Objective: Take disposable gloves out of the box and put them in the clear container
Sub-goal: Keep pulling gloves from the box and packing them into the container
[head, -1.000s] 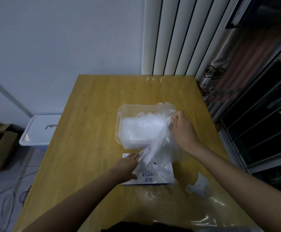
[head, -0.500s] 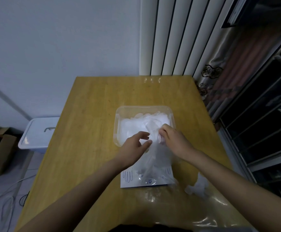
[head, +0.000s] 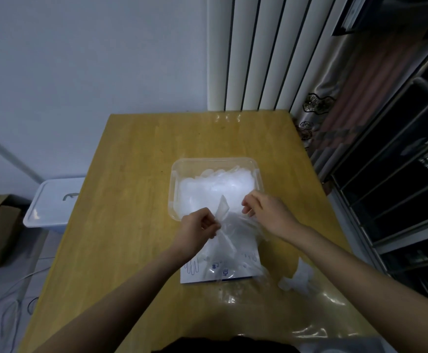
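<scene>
The left hand [head: 199, 226] and right hand [head: 267, 212] each pinch one edge of a thin glove [head: 229, 225] at the near rim of the clear container [head: 174, 174]. The flat box [head: 195, 275] lies on the surface [head: 131, 174] just before that container.

Translucent white gloves [head: 218, 184], blue-printed white box [head: 208, 272].

The room is dim, with a cool bluish cast on the wall [head: 80, 59] and a dull yellow on the wooden surface [head: 131, 200]. Small glints sit at its far edge, and stronger glare streaks the plastic sheet [head: 312, 332] at the near right. The heap of gloves [head: 218, 184] in the container [head: 173, 189] washes out to featureless white. The left hand [head: 197, 229], the right hand [head: 269, 212] and the glove [head: 223, 208] between them look soft. Wide-angle distortion fans the vertical slats [head: 258, 47] outward.
</scene>
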Tool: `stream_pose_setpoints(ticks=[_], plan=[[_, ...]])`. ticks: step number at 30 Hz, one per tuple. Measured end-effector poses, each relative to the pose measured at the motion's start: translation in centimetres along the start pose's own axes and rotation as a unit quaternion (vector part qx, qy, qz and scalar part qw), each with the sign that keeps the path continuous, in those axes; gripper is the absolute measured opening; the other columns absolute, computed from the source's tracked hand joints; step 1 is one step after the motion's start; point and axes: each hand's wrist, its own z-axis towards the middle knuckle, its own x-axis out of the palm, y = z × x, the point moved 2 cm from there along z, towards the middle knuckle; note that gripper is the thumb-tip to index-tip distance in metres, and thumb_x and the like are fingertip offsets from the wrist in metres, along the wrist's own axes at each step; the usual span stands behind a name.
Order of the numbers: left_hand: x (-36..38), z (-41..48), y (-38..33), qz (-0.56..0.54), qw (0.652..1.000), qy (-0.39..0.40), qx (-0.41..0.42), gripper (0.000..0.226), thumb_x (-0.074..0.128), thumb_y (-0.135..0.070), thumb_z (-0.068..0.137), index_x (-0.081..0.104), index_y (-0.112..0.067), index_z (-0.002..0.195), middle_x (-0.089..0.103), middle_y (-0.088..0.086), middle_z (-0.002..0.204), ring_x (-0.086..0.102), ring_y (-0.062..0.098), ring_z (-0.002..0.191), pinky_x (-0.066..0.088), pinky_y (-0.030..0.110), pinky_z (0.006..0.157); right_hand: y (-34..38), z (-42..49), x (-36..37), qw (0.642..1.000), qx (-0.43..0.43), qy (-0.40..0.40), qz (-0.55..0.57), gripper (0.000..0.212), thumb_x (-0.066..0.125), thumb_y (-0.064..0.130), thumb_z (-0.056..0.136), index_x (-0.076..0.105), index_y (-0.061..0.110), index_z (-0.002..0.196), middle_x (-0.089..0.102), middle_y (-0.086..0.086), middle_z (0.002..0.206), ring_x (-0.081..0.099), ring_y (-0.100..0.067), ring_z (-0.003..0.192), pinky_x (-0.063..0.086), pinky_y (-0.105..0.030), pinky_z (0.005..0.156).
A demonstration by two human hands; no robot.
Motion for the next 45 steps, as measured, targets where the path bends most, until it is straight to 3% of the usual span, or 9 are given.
stream_pose_setpoints(ticks=[4, 9, 13, 18, 22, 25, 32, 40, 45], plan=[[0.5, 0.1, 0.1, -0.034, 0.999, 0.001, -0.003, 0.020, 0.067, -0.007, 0.085, 0.055, -0.017, 0.073, 0.067, 0.004, 0.068, 0.062, 0.003, 0.056, 0.048, 0.012, 0.057, -0.1, -1.0, 1.4, 0.994, -0.024, 0.098, -0.053, 0.040, 0.062, 0.047, 0.085, 0.053, 0.024, 0.116, 0.056, 0.013, 0.101, 0.056, -0.006, 0.096, 0.049, -0.026, 0.078], [0.6, 0.0, -0.3, -0.059, 0.998, 0.023, 0.005, 0.017, 0.069, -0.003, 0.083, 0.057, -0.011, 0.074, 0.065, 0.005, 0.068, 0.061, 0.002, 0.056, 0.048, 0.013, 0.057, -0.3, -0.5, 1.6, 0.997, -0.057, -0.010, -0.050, 0.015, 0.072, 0.019, 0.082, 0.058, 0.022, 0.085, 0.062, 0.005, 0.081, 0.060, -0.012, 0.079, 0.052, -0.027, 0.070], [0.5, -0.3, 0.7, 0.084, 0.995, 0.043, 0.042, 0.027, 0.063, 0.000, 0.083, 0.055, -0.021, 0.068, 0.058, -0.009, 0.069, 0.054, 0.000, 0.061, 0.041, 0.013, 0.060, -0.9, -0.3, 0.0, 0.997, -0.028, -0.057, -0.034, 0.010, 0.068, 0.013, 0.086, 0.060, 0.014, 0.080, 0.059, 0.008, 0.075, 0.057, -0.008, 0.073, 0.044, -0.012, 0.062], [2.4, -1.5, 2.8, 0.266, 0.937, 0.211, 0.084, 0.027, 0.048, -0.014, 0.094, 0.065, -0.014, 0.115, 0.061, 0.001, 0.120, 0.055, 0.016, 0.109, 0.037, 0.019, 0.091, -1.7, -0.7, -1.2, 0.994, 0.018, -0.085, -0.059, 0.026, 0.059, 0.018, 0.093, 0.054, 0.016, 0.068, 0.046, 0.011, 0.063, 0.050, -0.004, 0.062, 0.037, -0.009, 0.051], [3.8, -2.4, 4.2, 0.413, 0.849, 0.316, 0.096, 0.051, 0.056, -0.042, 0.090, 0.049, -0.018, 0.135, 0.051, 0.002, 0.137, 0.045, 0.019, 0.124, 0.028, 0.030, 0.106, -2.0, -0.8, -0.8, 0.996, 0.045, -0.074, -0.028, 0.022, 0.057, 0.025, 0.094, 0.064, 0.008, 0.082, 0.057, 0.004, 0.068, 0.057, -0.008, 0.064, 0.039, -0.012, 0.054], [4.0, -2.2, 4.3, 0.439, 0.828, 0.337, 0.092, 0.061, 0.064, -0.042, 0.085, 0.045, -0.016, 0.138, 0.049, 0.003, 0.140, 0.043, 0.020, 0.127, 0.026, 0.032, 0.108, -1.7, -0.9, -0.8, 0.995, 0.062, -0.079, -0.013, 0.022, 0.056, 0.030, 0.095, 0.059, 0.014, 0.081, 0.055, 0.003, 0.067, 0.054, -0.009, 0.061, 0.037, -0.014, 0.051], [1.6, -0.3, 1.3, 0.305, 0.878, 0.368, 0.023, 0.040, 0.050, -0.012, 0.094, 0.051, -0.016, 0.134, 0.054, 0.003, 0.134, 0.051, 0.019, 0.121, 0.040, 0.026, 0.098, 0.4, 0.4, -3.3, 0.990, 0.026, -0.132, -0.048, 0.026, 0.055, 0.031, 0.095, 0.067, 0.012, 0.084, 0.054, 0.006, 0.062, 0.057, -0.016, 0.061, 0.038, -0.022, 0.050], [-2.5, 2.6, -3.2, 0.224, 0.965, 0.106, 0.083, 0.024, 0.050, -0.020, 0.094, 0.055, -0.020, 0.118, 0.060, -0.003, 0.119, 0.058, 0.011, 0.091, 0.051, 0.029, 0.081, 3.3, 2.3, -6.9, 0.984, -0.029, -0.167, -0.058, 0.011, 0.057, 0.023, 0.094, 0.063, 0.021, 0.085, 0.060, 0.004, 0.071, 0.058, -0.013, 0.069, 0.042, -0.022, 0.058], [-3.0, 4.2, -6.0, 0.093, 0.993, 0.046, 0.050, 0.074, 0.069, -0.050, 0.079, 0.037, -0.019, 0.138, 0.046, -0.009, 0.124, 0.054, 0.012, 0.099, 0.042, 0.025, 0.083, 4.7, 2.7, -5.5, 0.993, -0.068, -0.095, -0.016, 0.010, 0.059, 0.023, 0.093, 0.062, 0.021, 0.083, 0.061, 0.005, 0.074, 0.056, -0.007, 0.069, 0.042, -0.017, 0.061]])
